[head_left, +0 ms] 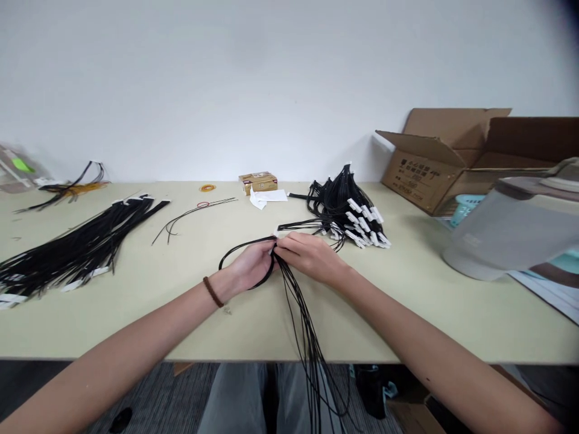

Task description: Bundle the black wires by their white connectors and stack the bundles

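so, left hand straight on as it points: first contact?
Beyond the black wires in its grasp, the left hand would probably meet the right hand first; depth between them is unclear.

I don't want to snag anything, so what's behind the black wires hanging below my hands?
Behind the black wires: the tabletop and, below its edge, grey trouser legs and carpet. Strips directly covered by the strands can't be seen.
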The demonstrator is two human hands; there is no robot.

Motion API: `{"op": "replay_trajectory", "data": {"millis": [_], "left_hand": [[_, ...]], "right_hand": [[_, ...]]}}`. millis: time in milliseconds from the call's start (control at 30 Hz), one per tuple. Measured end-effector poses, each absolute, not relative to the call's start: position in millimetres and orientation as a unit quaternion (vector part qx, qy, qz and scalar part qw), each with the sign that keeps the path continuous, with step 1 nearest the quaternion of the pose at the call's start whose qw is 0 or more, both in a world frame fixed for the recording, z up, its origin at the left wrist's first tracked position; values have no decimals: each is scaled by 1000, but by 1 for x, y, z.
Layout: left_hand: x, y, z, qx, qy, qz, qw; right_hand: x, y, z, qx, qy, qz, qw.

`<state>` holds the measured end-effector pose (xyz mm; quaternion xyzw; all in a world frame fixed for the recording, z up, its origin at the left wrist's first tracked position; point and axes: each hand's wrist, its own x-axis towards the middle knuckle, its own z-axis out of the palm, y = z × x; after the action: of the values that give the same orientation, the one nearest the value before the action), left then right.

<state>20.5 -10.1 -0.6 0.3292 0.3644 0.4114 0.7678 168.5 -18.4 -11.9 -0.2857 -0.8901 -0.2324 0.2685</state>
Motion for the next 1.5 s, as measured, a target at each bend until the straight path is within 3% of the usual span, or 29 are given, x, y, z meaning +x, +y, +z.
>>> {"op": "replay_trajectory", "data": {"millis": [100,300,533,633,733,867,1033,1200,1500], "left_hand": [[21,-9,1,324,364,419,767],[19,-5,6,297,356,454,761],[18,-1,1,323,363,458,744],[17,-1,0,331,372,462,734],[17,-3,3,328,388,461,728],[17,-7,4,338,378,446,737],[16,-6,0,356,339,442,750],[17,-5,-2,311,329,471,757],[21,-13,6,329,329,466,753]], "right_hand": [[168,-17,-14,-291,-886,-189,309],[165,-23,-9,-277,-835,12,474],[166,-29,8,-315,-621,262,668],[181,-21,16,-291,-517,265,760],[200,-12,23,-321,-456,174,811],[212,-13,26,-409,-486,-86,768],[198,-21,17,-363,-678,-309,560],[185,-22,5,-319,-785,-320,423],[183,-21,0,-320,-807,-289,405]]}}
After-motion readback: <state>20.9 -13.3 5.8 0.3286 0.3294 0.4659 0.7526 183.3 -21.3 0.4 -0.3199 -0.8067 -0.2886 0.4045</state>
